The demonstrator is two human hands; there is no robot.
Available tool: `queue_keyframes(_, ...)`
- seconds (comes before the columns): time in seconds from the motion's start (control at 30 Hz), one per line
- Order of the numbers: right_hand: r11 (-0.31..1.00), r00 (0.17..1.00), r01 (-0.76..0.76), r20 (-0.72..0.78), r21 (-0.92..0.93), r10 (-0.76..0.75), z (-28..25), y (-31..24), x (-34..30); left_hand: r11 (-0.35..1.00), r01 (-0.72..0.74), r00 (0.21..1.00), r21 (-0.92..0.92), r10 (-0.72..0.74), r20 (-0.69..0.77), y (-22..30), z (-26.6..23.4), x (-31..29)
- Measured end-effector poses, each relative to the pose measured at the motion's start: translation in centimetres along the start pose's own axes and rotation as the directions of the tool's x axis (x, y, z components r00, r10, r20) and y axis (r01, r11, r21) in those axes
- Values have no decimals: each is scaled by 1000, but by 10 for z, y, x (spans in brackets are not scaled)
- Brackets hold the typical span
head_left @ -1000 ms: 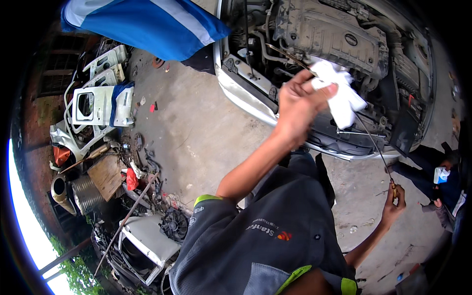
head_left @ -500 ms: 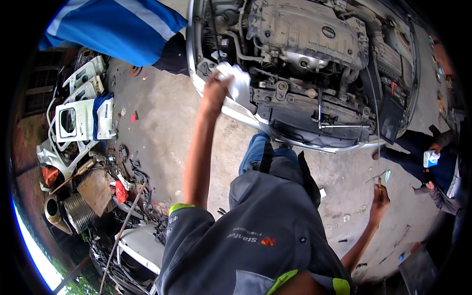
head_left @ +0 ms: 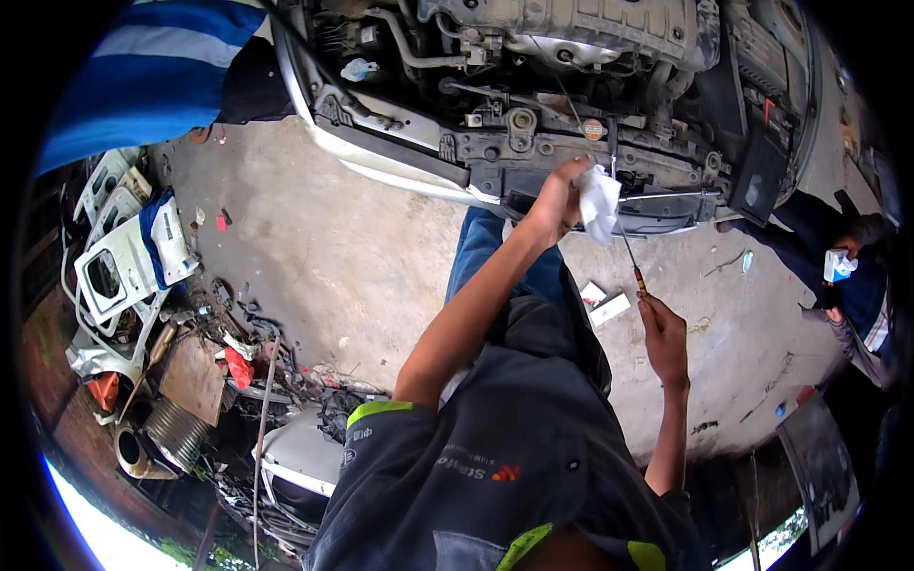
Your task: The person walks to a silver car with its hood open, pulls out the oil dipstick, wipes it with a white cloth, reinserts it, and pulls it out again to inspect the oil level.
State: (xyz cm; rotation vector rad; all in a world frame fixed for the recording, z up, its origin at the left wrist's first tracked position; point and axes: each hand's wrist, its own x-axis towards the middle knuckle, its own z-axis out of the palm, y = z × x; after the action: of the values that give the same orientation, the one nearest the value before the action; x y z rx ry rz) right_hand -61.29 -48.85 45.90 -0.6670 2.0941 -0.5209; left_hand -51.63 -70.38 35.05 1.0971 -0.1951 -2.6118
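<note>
The person wears a dark grey short-sleeved work shirt, seen in the lower centre of the frame. Each of the 2 sleeves ends in a fluorescent yellow-green cuff band; trim of the same colour shows at the collar area near the lower edge. A small red-and-orange emblem with light lettering sits on the shirt front. Both forearms are bare below the sleeves. Blue denim trousers cover the legs, visible at centre frame above the shirt.
</note>
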Motion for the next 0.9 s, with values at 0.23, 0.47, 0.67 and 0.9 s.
queue_keyframes(0.23, 991, 987, -116, 115, 60, 109, 16, -44, 18, 994, -26, 991, 104, 39, -126, 1, -24, 33)
queue_keyframes(0.47, 878, 903, -364, 350, 311, 250, 13, -72, 50, 985, -37, 951, 168, 86, -296, 16, -29, 60)
queue_keyframes(0.67, 742, 833, -512, 460, 432, 308, 16, -78, 59, 978, -19, 948, 206, 84, -309, 24, -34, 74)
queue_keyframes(0.9, 643, 798, -575, 520, 506, 305, 11, -84, 66, 985, 40, 947, 169, 16, -319, 32, -33, 79)
